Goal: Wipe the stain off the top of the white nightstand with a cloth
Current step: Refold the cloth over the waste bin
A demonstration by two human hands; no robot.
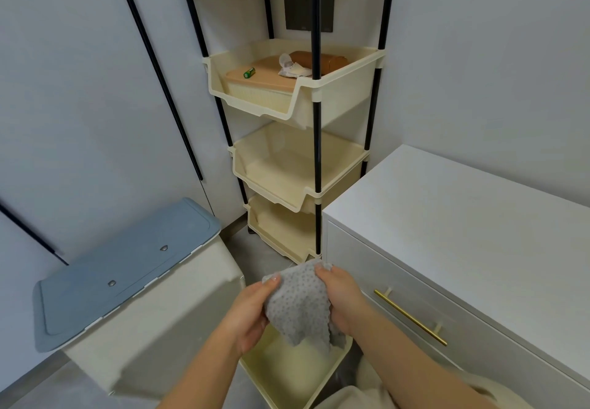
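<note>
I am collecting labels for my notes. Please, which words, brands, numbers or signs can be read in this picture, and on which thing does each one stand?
No text in this picture can be read.
Green battery: its print is too small to read.
Dark wall panel: any mark on it is too blurred to read.
Crumpled wrapper: no legible print.
Grey cloth: a dot pattern only, no text.

Grey dotted cloth; white nightstand, gold handle; cream rack; blue-grey lid.

Cream tiered rack holds a battery; blue-lidded bin beside it.
</note>
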